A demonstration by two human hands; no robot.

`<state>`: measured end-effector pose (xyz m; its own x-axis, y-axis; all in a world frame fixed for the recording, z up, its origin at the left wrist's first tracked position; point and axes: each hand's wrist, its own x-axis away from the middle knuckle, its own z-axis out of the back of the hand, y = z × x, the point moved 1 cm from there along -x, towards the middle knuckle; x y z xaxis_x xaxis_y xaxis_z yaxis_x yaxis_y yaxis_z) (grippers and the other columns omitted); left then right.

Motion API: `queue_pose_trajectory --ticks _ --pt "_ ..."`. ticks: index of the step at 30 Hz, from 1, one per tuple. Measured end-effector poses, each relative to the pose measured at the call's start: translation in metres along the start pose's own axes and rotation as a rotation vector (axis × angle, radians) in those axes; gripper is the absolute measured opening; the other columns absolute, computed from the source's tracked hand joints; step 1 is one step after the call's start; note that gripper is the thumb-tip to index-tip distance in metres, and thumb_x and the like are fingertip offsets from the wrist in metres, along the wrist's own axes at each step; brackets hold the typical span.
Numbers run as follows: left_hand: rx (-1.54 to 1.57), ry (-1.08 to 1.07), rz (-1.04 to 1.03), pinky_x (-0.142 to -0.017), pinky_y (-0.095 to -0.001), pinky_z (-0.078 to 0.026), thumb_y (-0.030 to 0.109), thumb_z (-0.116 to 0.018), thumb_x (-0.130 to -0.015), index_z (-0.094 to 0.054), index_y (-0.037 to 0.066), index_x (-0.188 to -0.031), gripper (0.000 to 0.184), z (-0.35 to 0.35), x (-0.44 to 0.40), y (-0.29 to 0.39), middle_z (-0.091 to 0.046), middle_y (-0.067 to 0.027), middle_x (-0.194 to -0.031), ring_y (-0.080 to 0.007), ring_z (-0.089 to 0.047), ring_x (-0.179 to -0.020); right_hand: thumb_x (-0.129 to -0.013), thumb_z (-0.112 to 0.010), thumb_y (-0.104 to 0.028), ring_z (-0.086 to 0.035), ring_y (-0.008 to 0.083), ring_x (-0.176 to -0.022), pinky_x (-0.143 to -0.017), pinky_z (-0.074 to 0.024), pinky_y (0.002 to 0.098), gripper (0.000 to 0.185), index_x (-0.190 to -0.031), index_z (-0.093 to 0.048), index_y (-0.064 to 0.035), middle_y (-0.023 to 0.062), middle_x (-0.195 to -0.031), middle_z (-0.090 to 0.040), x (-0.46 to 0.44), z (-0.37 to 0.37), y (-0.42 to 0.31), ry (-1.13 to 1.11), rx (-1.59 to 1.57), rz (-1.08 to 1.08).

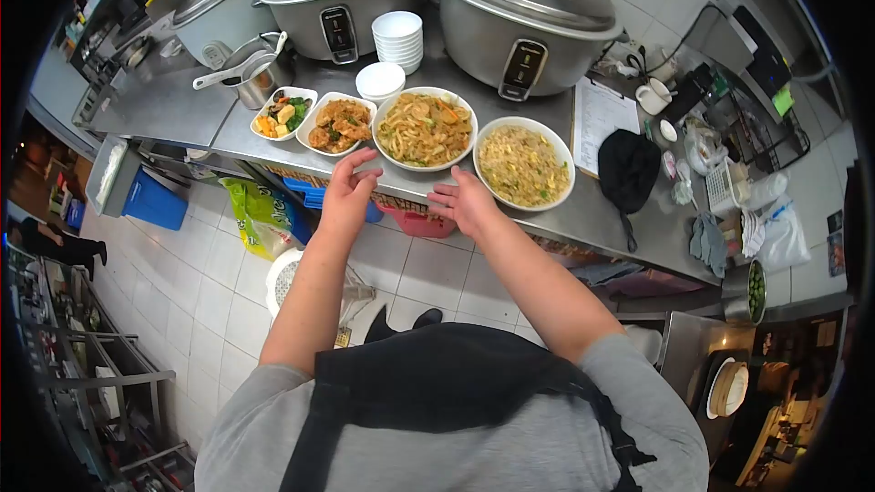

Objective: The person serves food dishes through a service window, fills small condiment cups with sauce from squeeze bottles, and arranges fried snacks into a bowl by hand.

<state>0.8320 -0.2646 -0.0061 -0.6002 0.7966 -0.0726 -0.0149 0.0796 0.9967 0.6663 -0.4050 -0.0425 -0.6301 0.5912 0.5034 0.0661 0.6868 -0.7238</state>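
Note:
Both my hands hover just off the front edge of the steel counter (419, 184), holding nothing. My left hand (348, 187) has its fingers apart, just below the dish of fried chicken pieces (339, 126). My right hand (465, 199) is spread, palm turned inward, near the gap between the bowl of fried noodles (426, 128) and the bowl of fried rice (524, 162). Farther left sits a small dish of vegetables and tofu-like cubes (284, 115). All four are white and stand in a row.
Three large lidded cookers (527, 27) stand behind the food. White bowls (398, 41) are stacked between them, beside a metal pot with ladles (260, 73). To the right lie a clipboard (606, 118) and a black cap (629, 164). A white stool (284, 282) is below.

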Motion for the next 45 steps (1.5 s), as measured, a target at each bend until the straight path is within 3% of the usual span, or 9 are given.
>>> queue_pose_trajectory --ticks 9,13,17,25,31,35,39,41,45 --pt "0.116 0.036 0.352 -0.087 -0.0276 -0.047 0.004 -0.043 -0.09 -0.054 0.005 -0.12 0.032 0.079 0.013 -0.031 -0.06 -0.0062 -0.117 -0.0153 -0.058 -0.104 -0.091 -0.035 -0.005 -0.066 0.0351 -0.088 -0.07 -0.0585 0.0444 0.047 -0.135 -0.021 -0.0134 0.024 -0.119 -0.051 -0.044 -0.022 -0.006 0.131 -0.01 0.107" --pt "0.508 -0.159 0.628 -0.095 -0.0356 -0.044 0.027 -0.033 -0.098 -0.046 0.003 -0.131 0.043 0.06 0.006 -0.059 -0.056 -0.013 -0.127 -0.0225 -0.056 -0.111 -0.086 -0.037 -0.004 -0.064 0.0354 -0.094 -0.073 -0.0584 0.0471 0.057 -0.139 -0.018 -0.0126 0.0201 -0.125 -0.048 -0.01 -0.02 0.003 0.024 -0.06 0.193" --pt "0.982 -0.313 0.702 -0.104 -0.041 -0.038 0.05 -0.027 -0.098 -0.038 0.001 -0.138 0.064 0.008 -0.012 -0.031 -0.047 -0.0165 -0.137 -0.0292 -0.049 -0.122 -0.088 -0.041 -0.005 -0.065 0.032 -0.096 -0.071 -0.0591 0.0432 0.055 -0.139 -0.021 -0.01 0.017 -0.126 -0.05 0.058 -0.003 -0.009 -0.038 -0.013 0.194" --pt "0.911 -1.086 0.994 -0.109 -0.0443 -0.032 0.072 -0.028 -0.087 -0.037 0.004 -0.141 0.088 -0.185 -0.037 0.015 -0.04 -0.0156 -0.143 -0.0312 -0.041 -0.13 -0.085 -0.048 -0.008 -0.062 0.0207 -0.095 -0.07 -0.0575 0.0353 0.056 -0.139 -0.032 -0.0085 0.0101 -0.121 -0.053 0.231 0.089 0.009 0.306 0.043 0.289" --pt "0.623 -1.783 0.846 -0.111 -0.0439 -0.026 0.086 -0.014 -0.076 -0.036 -0.004 -0.139 0.112 -0.333 0.037 0.05 -0.038 -0.0188 -0.144 -0.0301 -0.039 -0.132 -0.083 -0.049 -0.006 -0.063 0.0211 -0.096 -0.07 -0.0575 0.0347 0.058 -0.139 -0.033 -0.0071 0.0098 -0.119 -0.055 0.344 0.141 0.061 0.592 -0.253 0.5" --pt "0.385 -1.998 0.329 -0.11 -0.0432 -0.027 0.088 -0.013 -0.073 -0.036 -0.004 -0.139 0.115 -0.397 0.106 0.068 -0.042 -0.0203 -0.141 -0.0317 -0.04 -0.131 -0.083 -0.049 -0.007 -0.063 0.0229 -0.097 -0.071 -0.0566 0.0363 0.053 -0.135 -0.038 -0.0056 0.0107 -0.118 -0.057 0.417 0.182 0.085 0.709 -0.311 0.66" --pt "0.651 -1.895 0.187 -0.108 -0.0415 -0.03 0.084 -0.015 -0.078 -0.037 -0.002 -0.139 0.108 -0.448 0.15 0.076 -0.05 -0.0201 -0.133 -0.0292 -0.045 -0.127 -0.083 -0.051 -0.007 -0.059 0.026 -0.104 -0.078 -0.0542 0.0411 0.052 -0.133 -0.039 -0.0041 0.0127 -0.12 -0.056 0.479 0.225 0.112 0.869 -0.411 0.795" --pt "0.484 -1.475 0.215 -0.105 -0.0407 -0.033 0.07 -0.031 -0.089 -0.046 0.001 -0.132 0.083 -0.472 0.129 0.063 -0.055 -0.0163 -0.129 -0.0253 -0.047 -0.124 -0.082 -0.052 -0.007 -0.057 0.0283 -0.108 -0.086 -0.051 0.0439 0.053 -0.133 -0.04 -0.0034 0.0139 -0.124 -0.055 0.506 0.24 0.117 0.931 -0.48 0.855" --pt "-0.477 -0.75 -0.513 -0.083 -0.0344 -0.049 0.014 -0.062 -0.083 -0.069 0.01 -0.1 0.019 -0.494 0.037 0.006 -0.065 -0.0127 -0.099 -0.0263 -0.062 -0.094 -0.081 -0.053 -0.012 -0.052 0.0308 -0.116 -0.087 -0.0513 0.0489 0.057 -0.135 -0.037 -0.0049 0.0145 -0.129 -0.05 0.554 0.282 0.142 1.104 -0.483 0.89"
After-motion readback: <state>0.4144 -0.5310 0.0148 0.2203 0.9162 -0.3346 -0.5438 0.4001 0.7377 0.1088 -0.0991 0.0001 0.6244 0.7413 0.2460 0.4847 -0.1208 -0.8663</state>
